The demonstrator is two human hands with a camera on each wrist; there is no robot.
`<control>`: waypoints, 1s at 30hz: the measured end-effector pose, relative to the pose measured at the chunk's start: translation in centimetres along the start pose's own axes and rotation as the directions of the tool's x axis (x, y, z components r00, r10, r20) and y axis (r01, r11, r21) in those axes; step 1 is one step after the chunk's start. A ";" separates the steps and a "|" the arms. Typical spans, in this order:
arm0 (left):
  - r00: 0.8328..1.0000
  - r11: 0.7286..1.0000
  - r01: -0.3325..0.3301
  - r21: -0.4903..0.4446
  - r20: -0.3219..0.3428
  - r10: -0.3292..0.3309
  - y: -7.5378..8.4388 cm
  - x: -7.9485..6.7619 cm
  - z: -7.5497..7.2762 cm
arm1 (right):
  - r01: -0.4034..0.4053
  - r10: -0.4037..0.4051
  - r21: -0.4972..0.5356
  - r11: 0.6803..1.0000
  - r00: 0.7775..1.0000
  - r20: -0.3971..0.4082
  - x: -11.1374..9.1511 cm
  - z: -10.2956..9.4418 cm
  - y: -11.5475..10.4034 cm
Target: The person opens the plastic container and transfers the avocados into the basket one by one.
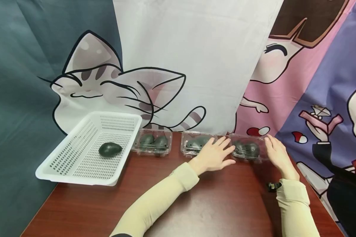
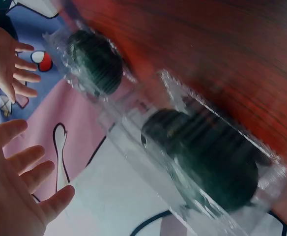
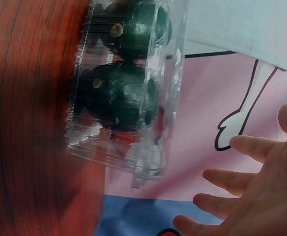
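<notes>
Three clear plastic boxes stand in a row at the back of the table: a left box [image 1: 152,149], a middle box [image 1: 184,144] and a right box [image 1: 262,148]. Dark green avocados [image 3: 121,96] lie inside them. My left hand [image 1: 215,154], fingers spread, is over the gap between the middle and right boxes, partly covering the middle one. On the far side of the right box is my right hand [image 1: 280,154], its fingers extended. Both wrist views show hands holding nothing; in the right wrist view the right hand [image 3: 251,182] is apart from the box.
A white perforated basket [image 1: 121,164] stands at the left of the brown table [image 1: 219,204], with one avocado [image 1: 109,149] in it. Behind the boxes hangs a printed cloth [image 1: 195,42] with cartoon figures. More cloth borders the table's right edge.
</notes>
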State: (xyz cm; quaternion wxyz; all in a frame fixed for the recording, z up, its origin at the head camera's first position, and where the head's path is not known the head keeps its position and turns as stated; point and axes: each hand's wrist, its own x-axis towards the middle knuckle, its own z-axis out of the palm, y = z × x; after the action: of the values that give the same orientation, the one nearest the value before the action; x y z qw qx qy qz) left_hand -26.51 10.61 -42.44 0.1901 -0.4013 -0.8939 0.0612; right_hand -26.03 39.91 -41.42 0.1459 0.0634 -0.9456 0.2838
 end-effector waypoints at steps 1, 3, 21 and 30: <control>1.000 1.000 -0.005 0.008 0.002 0.004 0.2 0.2 0.1 | 0.001 -0.001 0.013 1.000 1.000 0.003 0.1 0.1 0.3; 1.000 1.000 -0.020 0.020 -0.006 0.020 0.6 0.7 0.3 | -0.012 0.011 0.045 0.999 1.000 0.014 0.2 0.2 0.8; 0.945 0.940 -0.272 0.207 -0.125 0.302 2.9 5.0 1.6 | -0.281 0.256 0.302 0.911 0.959 0.121 0.1 0.8 4.6; 0.935 0.932 -0.251 0.261 -0.183 0.304 4.6 6.6 1.9 | -0.366 0.332 0.529 0.766 0.929 0.162 -0.3 1.7 7.2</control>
State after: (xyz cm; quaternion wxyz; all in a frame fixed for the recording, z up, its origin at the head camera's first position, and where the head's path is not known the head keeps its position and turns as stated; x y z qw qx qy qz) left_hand -28.09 18.68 -43.43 0.3232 -0.5033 -0.7877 0.1476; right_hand -27.66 44.96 -46.62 0.0381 -0.0656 -0.8227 0.5634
